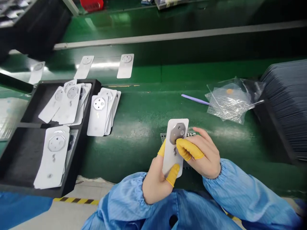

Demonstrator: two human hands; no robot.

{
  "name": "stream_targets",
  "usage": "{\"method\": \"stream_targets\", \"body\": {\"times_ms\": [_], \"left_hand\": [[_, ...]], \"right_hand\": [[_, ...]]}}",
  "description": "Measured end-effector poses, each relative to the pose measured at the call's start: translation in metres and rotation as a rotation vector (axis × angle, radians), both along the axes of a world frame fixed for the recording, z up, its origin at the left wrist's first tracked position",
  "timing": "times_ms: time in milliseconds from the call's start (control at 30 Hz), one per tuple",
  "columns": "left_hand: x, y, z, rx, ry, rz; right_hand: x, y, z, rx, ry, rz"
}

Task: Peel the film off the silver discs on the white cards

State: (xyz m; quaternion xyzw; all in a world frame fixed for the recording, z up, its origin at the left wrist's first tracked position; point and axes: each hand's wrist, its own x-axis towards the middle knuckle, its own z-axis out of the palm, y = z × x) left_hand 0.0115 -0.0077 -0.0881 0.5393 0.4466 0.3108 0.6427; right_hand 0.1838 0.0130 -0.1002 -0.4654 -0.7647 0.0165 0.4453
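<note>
A silver phone back cover [171, 156] with an octagonal camera plate [177, 132] is held upright, slightly tilted. My left hand [159, 180] grips its lower part, the thumb in a yellow finger cot across the front. My right hand [200, 153], also in yellow finger cots, has its fingers pinched together at the lower edge of the camera plate. Whatever lies between those fingertips, if anything, is hidden. Behind the cover, a perforated metal strip [163, 136] lies partly covered on the green bench.
On the left, a black divided tray [21, 153] holds several similar covers, with a fanned stack [97, 116] beside it. More covers [126, 65] lie farther back. Purple tweezers [195, 99] and clear plastic bags [230, 103] are to the right, near stacked dark sheets [286, 105].
</note>
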Motion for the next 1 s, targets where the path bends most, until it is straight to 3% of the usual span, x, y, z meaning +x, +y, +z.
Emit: {"method": "stream_targets", "body": {"times_ms": [133,267,467,600,733,867,1000], "left_hand": [[0.003,-0.006,-0.002,0.075,-0.004,0.037],[0.003,-0.003,0.002,0.213,0.015,-0.015],[0.004,-0.002,0.005,0.271,0.096,-0.029],[0.004,0.002,0.009,0.329,0.098,-0.004],[0.002,0.002,0.004,0.404,0.143,-0.007],[-0.002,-0.003,-0.005,0.380,0.258,0.070],[-0.003,0.003,0.002,0.282,0.104,-0.021]], "right_hand": [[0.001,-0.006,0.007,-0.042,-0.029,0.024],[0.002,-0.009,0.011,-0.070,-0.021,-0.012],[0.003,-0.008,0.009,-0.082,-0.026,-0.034],[-0.005,-0.005,0.017,-0.004,-0.154,0.000],[-0.014,-0.006,0.021,-0.065,-0.243,0.067],[-0.015,-0.005,0.013,-0.162,-0.105,0.143],[-0.010,-0.003,0.007,-0.184,0.049,0.206]]}}
